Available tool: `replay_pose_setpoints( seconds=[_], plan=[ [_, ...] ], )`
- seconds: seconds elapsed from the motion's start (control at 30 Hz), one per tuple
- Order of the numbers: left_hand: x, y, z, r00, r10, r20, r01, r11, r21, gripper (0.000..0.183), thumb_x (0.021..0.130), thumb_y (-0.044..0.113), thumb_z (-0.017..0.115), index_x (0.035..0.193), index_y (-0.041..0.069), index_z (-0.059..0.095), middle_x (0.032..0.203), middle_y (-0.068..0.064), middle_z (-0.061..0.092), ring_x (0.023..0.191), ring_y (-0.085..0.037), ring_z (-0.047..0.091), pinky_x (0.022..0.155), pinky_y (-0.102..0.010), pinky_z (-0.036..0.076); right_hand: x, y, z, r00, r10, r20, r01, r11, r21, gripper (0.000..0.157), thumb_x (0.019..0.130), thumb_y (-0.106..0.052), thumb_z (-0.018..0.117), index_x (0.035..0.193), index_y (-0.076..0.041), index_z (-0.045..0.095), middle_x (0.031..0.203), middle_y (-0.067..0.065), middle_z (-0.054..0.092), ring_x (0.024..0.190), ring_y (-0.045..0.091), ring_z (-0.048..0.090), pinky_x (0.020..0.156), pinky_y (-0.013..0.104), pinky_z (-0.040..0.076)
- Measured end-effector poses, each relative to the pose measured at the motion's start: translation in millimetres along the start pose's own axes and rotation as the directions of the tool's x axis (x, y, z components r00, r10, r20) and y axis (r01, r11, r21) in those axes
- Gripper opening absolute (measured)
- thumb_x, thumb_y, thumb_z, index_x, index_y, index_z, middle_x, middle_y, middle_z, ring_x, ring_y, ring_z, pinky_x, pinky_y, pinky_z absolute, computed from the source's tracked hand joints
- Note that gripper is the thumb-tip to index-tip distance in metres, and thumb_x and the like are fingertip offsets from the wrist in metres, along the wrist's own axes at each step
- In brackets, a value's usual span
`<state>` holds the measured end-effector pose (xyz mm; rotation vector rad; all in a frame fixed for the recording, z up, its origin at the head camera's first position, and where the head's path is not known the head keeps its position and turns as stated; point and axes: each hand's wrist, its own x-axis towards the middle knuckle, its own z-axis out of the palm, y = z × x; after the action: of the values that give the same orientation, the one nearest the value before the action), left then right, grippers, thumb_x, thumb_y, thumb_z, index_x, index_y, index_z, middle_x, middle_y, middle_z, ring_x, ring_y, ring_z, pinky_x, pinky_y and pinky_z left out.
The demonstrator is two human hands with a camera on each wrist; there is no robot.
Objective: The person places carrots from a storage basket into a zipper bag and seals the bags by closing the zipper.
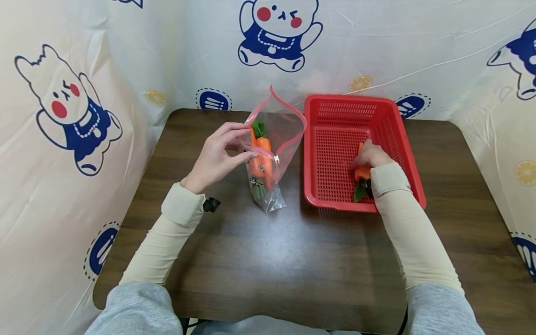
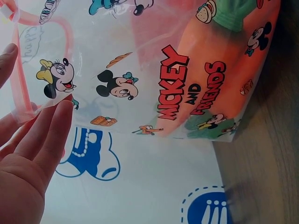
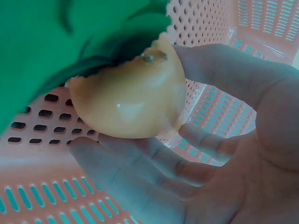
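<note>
A clear zip bag [image 1: 289, 124] with a pink rim stands on the table, its mouth spread wide. Orange carrots [image 1: 264, 145] with green tops are inside it. My left hand [image 1: 215, 156] holds the bag's left rim between thumb and fingers; cartoon prints show on the film [image 2: 107, 56] in the left wrist view. Inside the red basket [image 1: 307, 158], my right hand [image 1: 371, 155] grips another carrot [image 1: 362, 174], its leaves toward me. Up close in the right wrist view, thumb and fingers curl about the carrot's thick end [image 3: 133, 105], and green leaves [image 3: 60, 42] cover the upper left.
The basket stands just right of the bag on a dark wooden table [image 1: 259, 260]. A printed white curtain [image 1: 201, 56] hangs behind and at both sides. A small black object [image 1: 211, 204] sits at the left cuff.
</note>
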<state>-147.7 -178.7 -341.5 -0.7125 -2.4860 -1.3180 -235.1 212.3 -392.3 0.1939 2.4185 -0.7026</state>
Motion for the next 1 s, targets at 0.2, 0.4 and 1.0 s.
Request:
replay_pose_setpoints(
  seconds=[0.2,0.4,1.0],
  plan=[
    [0.3,-0.4,0.2,1.0,-0.005,0.005,0.005,1.0,0.006,0.051,0.077,0.013,0.081,0.124,0.005,0.064,0.124,-0.007,0.058,0.085,-0.017,0.064,0.083,-0.035,0.057,0.2,0.0,0.1,1.0,-0.017,-0.004,0.017,1.0,-0.02,0.068,0.088,-0.017,0.064,0.135,0.008,0.021,0.111,0.025,0.046,0.089,0.033,0.057,0.061,0.029,0.051],
    [0.8,-0.5,0.8,1.0,-0.004,0.005,0.003,1.0,0.005,0.05,0.077,0.013,0.081,0.124,0.005,0.064,0.122,-0.007,0.059,0.084,-0.017,0.064,0.083,-0.035,0.057,0.2,0.1,-0.4,1.0,-0.018,-0.006,0.018,0.998,-0.056,0.062,0.089,-0.017,0.062,0.131,0.008,0.023,0.106,0.025,0.047,0.083,0.031,0.057,0.059,0.029,0.05],
    [0.5,-0.2,0.9,1.0,-0.012,0.008,0.011,1.0,0.016,0.05,0.077,0.014,0.081,0.124,0.006,0.064,0.121,-0.007,0.059,0.085,-0.018,0.064,0.083,-0.036,0.057,0.2,1.6,-0.4,1.0,-0.014,-0.014,0.013,1.0,-0.025,0.065,0.088,-0.016,0.063,0.134,0.006,0.022,0.106,0.024,0.049,0.081,0.028,0.061,0.06,0.03,0.053]
  ],
)
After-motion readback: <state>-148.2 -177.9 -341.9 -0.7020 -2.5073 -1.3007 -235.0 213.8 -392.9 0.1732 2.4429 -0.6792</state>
